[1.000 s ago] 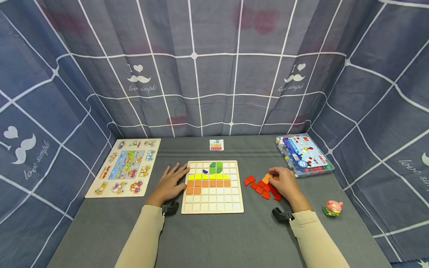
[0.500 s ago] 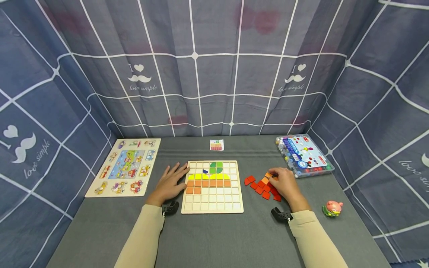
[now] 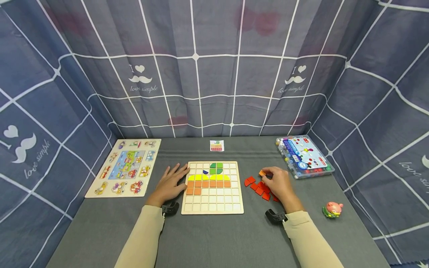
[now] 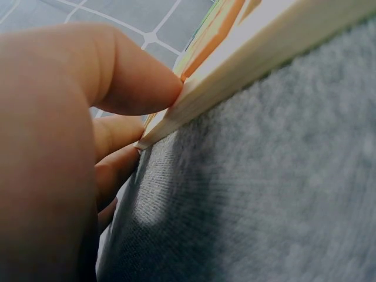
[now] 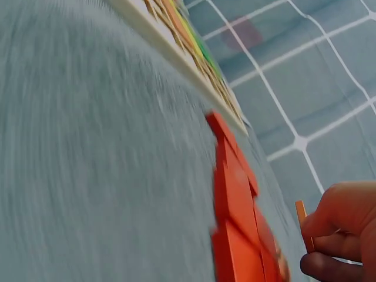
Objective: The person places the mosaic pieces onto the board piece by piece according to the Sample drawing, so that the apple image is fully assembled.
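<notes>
A wooden grid board lies mid-table, with green, yellow and orange tiles and one dark blue piece in its upper cells. My left hand rests at the board's left edge, fingers spread. In the left wrist view, the thumb touches the board's side close to an orange tile. Between thumb and fingers my right hand pinches an orange square tile, held above the table. Loose red square tiles lie in a heap under and left of that hand, partly hidden by it.
A small pattern card lies behind the board. At the left is a wooden picture puzzle. A clear plastic case of colored beads stands back right, and a pink pig figurine sits at the right.
My right hand has lifted an orange tile from the heap and moved slightly left toward the board. The left hand stays in place.
</notes>
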{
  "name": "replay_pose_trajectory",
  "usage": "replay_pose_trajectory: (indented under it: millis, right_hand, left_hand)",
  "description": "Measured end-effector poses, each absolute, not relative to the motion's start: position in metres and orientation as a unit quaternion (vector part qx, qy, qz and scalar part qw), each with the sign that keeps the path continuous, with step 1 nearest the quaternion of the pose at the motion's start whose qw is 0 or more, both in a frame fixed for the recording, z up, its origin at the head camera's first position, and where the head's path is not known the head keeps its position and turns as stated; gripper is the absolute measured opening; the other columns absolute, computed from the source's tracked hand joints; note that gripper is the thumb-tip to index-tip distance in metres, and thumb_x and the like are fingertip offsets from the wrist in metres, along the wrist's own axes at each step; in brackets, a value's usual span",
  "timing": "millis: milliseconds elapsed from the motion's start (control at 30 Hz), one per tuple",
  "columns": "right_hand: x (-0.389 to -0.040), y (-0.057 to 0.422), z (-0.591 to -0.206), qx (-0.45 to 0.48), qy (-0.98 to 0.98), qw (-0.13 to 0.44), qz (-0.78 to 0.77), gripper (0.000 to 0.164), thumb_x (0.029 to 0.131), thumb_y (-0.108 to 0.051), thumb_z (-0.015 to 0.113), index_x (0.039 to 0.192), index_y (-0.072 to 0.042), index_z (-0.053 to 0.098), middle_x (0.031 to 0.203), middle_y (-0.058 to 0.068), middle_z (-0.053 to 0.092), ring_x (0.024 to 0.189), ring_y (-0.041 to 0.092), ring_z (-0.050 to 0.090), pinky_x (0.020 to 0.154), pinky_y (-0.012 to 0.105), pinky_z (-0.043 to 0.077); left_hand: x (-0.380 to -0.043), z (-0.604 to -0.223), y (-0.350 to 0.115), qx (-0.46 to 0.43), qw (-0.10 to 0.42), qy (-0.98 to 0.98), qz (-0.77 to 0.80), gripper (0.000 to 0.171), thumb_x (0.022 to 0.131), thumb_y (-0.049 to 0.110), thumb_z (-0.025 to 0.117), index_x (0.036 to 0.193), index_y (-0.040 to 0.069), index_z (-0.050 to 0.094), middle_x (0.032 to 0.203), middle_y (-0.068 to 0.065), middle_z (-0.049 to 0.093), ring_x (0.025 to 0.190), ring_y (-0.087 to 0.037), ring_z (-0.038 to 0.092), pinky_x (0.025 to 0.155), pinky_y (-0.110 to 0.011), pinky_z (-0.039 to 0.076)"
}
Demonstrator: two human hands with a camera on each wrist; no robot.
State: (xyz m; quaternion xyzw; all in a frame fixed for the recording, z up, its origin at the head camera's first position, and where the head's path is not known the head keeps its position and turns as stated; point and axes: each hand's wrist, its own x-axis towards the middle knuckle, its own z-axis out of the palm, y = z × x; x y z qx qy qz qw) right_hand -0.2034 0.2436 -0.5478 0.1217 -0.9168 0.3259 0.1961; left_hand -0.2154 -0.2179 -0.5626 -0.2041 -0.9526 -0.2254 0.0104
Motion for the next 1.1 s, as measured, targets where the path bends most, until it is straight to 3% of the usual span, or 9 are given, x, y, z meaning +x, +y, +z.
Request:
replay_pose_trajectory:
  millis: [200, 500, 767, 1100]
  right_hand:
    - [-0.202, 0.208, -0.544, 0.16, -0.906, 0.183, 0.348, 0.025, 0.084, -0.001, 0.083, 0.109, -0.002, 0.081, 0.104, 0.011, 0.076, 0.087, 0.025, 0.073, 0.076, 0.045, 0.063]
    - [-0.193, 0.146, -0.546, 0.245, -0.88, 0.168, 0.37, 0.019, 0.085, 0.002, 0.084, 0.103, -0.004, 0.082, 0.101, 0.005, 0.076, 0.082, 0.015, 0.071, 0.07, 0.03, 0.062]
    - [-0.184, 0.091, -0.549, 0.338, -0.856, 0.159, 0.358, 0.016, 0.082, 0.003, 0.082, 0.096, -0.005, 0.08, 0.096, 0.003, 0.075, 0.086, 0.014, 0.07, 0.074, 0.029, 0.061]
    - [-0.179, 0.054, -0.546, 0.372, -0.868, 0.142, 0.297, 0.013, 0.084, -0.001, 0.082, 0.095, -0.008, 0.08, 0.094, 0.001, 0.076, 0.091, 0.018, 0.07, 0.084, 0.033, 0.059]
  left_hand:
    - [-0.215, -0.562, -0.218, -0.203, 0.008, -0.953, -0.224, 0.07, 0.096, 0.028, 0.061, 0.163, 0.017, 0.045, 0.17, 0.003, 0.031, 0.158, -0.028, 0.017, 0.127, -0.053, -0.001]
    - [-0.215, -0.562, -0.217, -0.211, 0.008, -0.951, -0.228, 0.069, 0.096, 0.029, 0.061, 0.163, 0.016, 0.046, 0.17, 0.002, 0.031, 0.158, -0.029, 0.018, 0.127, -0.054, -0.001]
    - [-0.214, -0.56, -0.217, -0.214, 0.017, -0.948, -0.234, 0.07, 0.095, 0.028, 0.062, 0.162, 0.015, 0.046, 0.169, -0.002, 0.033, 0.158, -0.031, 0.019, 0.127, -0.055, -0.001]
    - [-0.212, -0.56, -0.217, -0.216, 0.021, -0.945, -0.243, 0.069, 0.096, 0.027, 0.062, 0.162, 0.013, 0.047, 0.169, -0.003, 0.034, 0.157, -0.033, 0.02, 0.127, -0.056, 0.0]
